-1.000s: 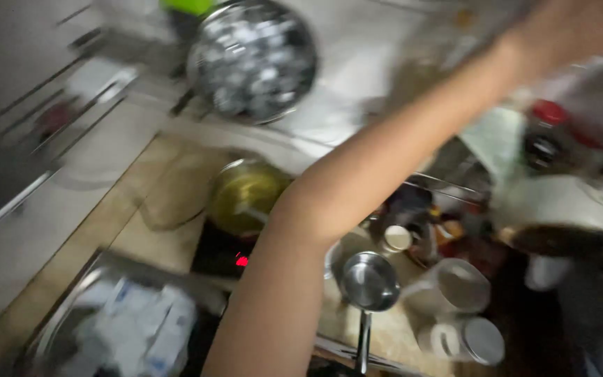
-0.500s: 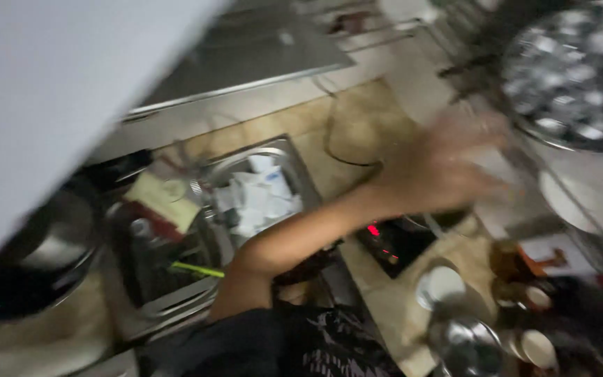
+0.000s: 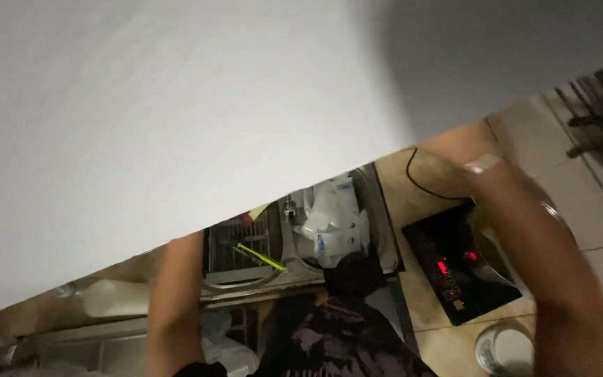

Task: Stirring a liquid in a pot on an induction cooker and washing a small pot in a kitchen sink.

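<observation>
Since the earlier frame the view has swung further upward: a broad pale flat surface (image 3: pixel 176 105), smooth and matte like a cupboard door or wall panel, now fills most of the picture, and both hands have gone behind its edge. Using the steel sink (image 3: pixel 378 209) as the landmark, the left forearm (image 3: pixel 172 307) rises to the left of it and disappears behind the pale panel, so I cannot tell how open that grip is or whether it holds anything. Inside the sink lie crumpled white plastic pouches (image 3: pixel 333 223), soft and glossy, and just left of them a wire rack (image 3: pixel 239 251) carries a thin green stick (image 3: pixel 259 257). Right of the sink, on the tan tiled desk (image 3: pixel 420 307), sits a flat black induction cooker (image 3: pixel 455 272) with red lights on, a round metal pot (image 3: pixel 504 258) on top. The right forearm (image 3: pixel 532 237), with a small plaster near the wrist, crosses above that pot; its hand is hidden too, grip unknown. With the cooker lit and eyes turned away, the arm could brush the hot pot or tip it.
</observation>
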